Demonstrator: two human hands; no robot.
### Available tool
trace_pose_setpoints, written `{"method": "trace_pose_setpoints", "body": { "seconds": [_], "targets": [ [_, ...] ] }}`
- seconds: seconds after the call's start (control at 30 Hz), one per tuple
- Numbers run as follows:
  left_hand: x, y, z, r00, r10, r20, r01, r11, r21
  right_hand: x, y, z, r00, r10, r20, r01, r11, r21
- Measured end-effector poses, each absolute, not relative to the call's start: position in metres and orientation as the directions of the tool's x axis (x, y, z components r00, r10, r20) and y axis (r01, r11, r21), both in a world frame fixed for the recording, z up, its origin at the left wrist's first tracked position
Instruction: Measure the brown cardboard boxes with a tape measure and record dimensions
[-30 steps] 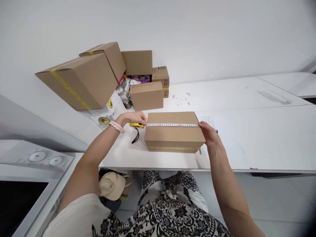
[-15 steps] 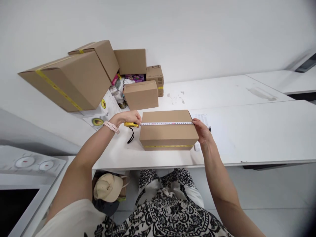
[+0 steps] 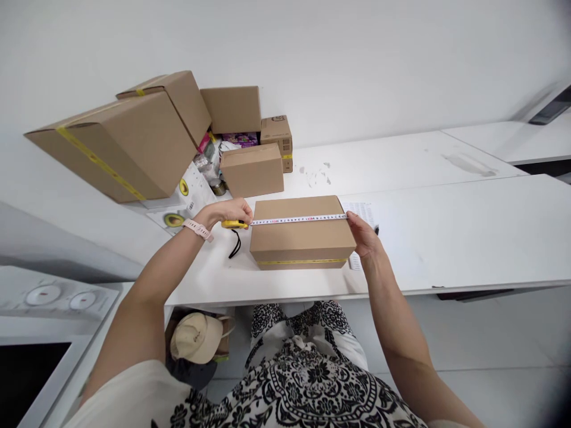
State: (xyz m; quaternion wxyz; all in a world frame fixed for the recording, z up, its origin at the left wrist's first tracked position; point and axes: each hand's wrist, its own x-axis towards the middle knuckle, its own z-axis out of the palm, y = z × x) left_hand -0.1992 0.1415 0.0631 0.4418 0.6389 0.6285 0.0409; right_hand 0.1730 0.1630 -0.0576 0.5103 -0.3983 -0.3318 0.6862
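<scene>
A closed cardboard box with yellow tape along its near side lies on the white table in front of me. Across its top, from left edge to right edge, stretches the white blade of a tape measure. My left hand is closed at the yellow case, just off the box's left edge, and a black wrist strap hangs from the case onto the table. At the box's right edge my right hand pinches the blade's end, its fingers against the cardboard.
Stacked cartons and a smaller cardboard box stand at the back left, with bagged items between them. A printed sheet lies partly behind my right hand. A white appliance with knobs is at the lower left; a beige cap sits below the table.
The view has shifted slightly. Both hands keep their places at the box's two ends, and the tape measure's blade still lies across the top, slightly more tilted up toward the right.
</scene>
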Motion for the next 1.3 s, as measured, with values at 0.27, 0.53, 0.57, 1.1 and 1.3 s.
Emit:
{"method": "trace_pose_setpoints", "body": {
  "seconds": [0.27, 0.53, 0.57, 1.1, 1.3],
  "targets": [
    [-0.2, 0.144, 0.062, 0.199, 0.834, -0.514, 0.763, 0.197, 0.616, 0.18, 0.168, -0.064, -0.008, 0.982, -0.19, -0.443, -0.174, -0.879],
    [-0.197, 0.142, 0.062, 0.19, 0.834, -0.518, 0.755, 0.213, 0.62, 0.181, 0.17, -0.064, 0.052, 0.985, -0.165, -0.374, -0.134, -0.918],
    [-0.196, 0.141, 0.063, 0.19, 0.836, -0.515, 0.756, 0.21, 0.62, 0.181, 0.169, -0.064, 0.051, 0.984, -0.168, -0.372, -0.138, -0.918],
    [-0.155, 0.022, 0.093, 0.118, 0.955, -0.272, 0.523, 0.173, 0.835, 0.175, 0.133, 0.089, 0.118, 0.819, 0.561, -0.072, 0.571, -0.818],
    [-0.109, -0.035, 0.017, 0.024, 0.948, -0.319, 0.132, 0.313, 0.941, 0.154, 0.143, 0.088, -0.05, 0.854, 0.517, -0.026, 0.516, -0.856]
  ]
}}
